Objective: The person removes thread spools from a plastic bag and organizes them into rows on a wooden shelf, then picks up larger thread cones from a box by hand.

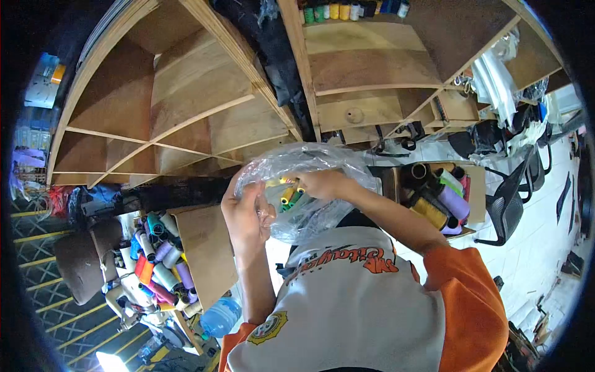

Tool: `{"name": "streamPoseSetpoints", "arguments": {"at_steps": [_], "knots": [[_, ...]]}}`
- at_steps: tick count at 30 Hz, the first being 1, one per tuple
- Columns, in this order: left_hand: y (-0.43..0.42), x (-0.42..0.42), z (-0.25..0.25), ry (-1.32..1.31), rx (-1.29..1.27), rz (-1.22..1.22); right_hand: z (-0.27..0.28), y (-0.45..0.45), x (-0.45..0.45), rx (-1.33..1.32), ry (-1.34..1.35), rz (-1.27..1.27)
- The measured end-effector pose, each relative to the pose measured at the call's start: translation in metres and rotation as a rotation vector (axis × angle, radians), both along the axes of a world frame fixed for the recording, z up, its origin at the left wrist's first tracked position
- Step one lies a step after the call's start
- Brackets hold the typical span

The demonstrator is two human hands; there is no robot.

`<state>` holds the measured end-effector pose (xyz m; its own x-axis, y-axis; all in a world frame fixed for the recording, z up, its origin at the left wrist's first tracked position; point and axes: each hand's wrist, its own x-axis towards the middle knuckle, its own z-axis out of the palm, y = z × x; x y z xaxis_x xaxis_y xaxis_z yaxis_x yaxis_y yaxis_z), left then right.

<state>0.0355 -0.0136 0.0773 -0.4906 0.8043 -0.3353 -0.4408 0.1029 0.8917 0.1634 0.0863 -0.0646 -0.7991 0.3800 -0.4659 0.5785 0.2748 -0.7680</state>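
A clear plastic bag (344, 158) is held up in front of my chest, its mouth facing up. My left hand (251, 211) is closed on the bag's left rim, fingers curled round the film. Through the opening goes my right hand (322, 184), its fingers bent and pinched at a small yellow thread spool (287, 180). Just below those fingers, more small spools lie in the bag, yellow ones (287, 196) and green ones (296, 203). The fingertips of my right hand are partly hidden by the hand itself.
Wooden shelves (204, 102) rise ahead, with small spools (334, 11) in a top compartment. A carton of large thread cones (455, 201) stands at right, near a black chair (511, 204). More cones (164, 251), a cardboard flap (204, 248) and a water jug (221, 316) are at left.
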Motion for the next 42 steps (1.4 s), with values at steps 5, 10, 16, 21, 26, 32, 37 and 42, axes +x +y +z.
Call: {"name": "streamPoseSetpoints", "arguments": {"at_steps": [5,10,16,21,26,32,37,42], "knots": [[-0.003,0.016,0.013,0.035,-0.003,-0.050,-0.069,-0.007,-0.014,0.072,0.325,-0.407],[-0.008,0.011,0.007,0.007,-0.020,-0.036,-0.104,-0.009,-0.019,0.032,0.243,-0.224],[-0.007,0.001,0.006,-0.006,-0.025,0.004,-0.100,-0.014,-0.022,0.161,0.052,-0.109],[0.001,-0.005,0.003,0.009,-0.058,0.024,0.078,-0.002,0.036,-0.039,0.215,-0.038],[0.011,-0.018,-0.014,-0.028,-0.036,0.066,0.130,0.034,0.093,-0.254,0.590,-0.298],[0.018,-0.023,-0.023,-0.045,-0.035,0.066,0.155,0.162,0.141,0.525,0.737,-0.925],[0.022,-0.019,-0.021,-0.010,-0.077,0.077,0.112,0.287,0.142,0.721,0.774,-1.239],[0.021,-0.017,-0.025,0.018,-0.107,0.143,0.105,0.330,0.127,0.826,0.494,-1.322]]}}
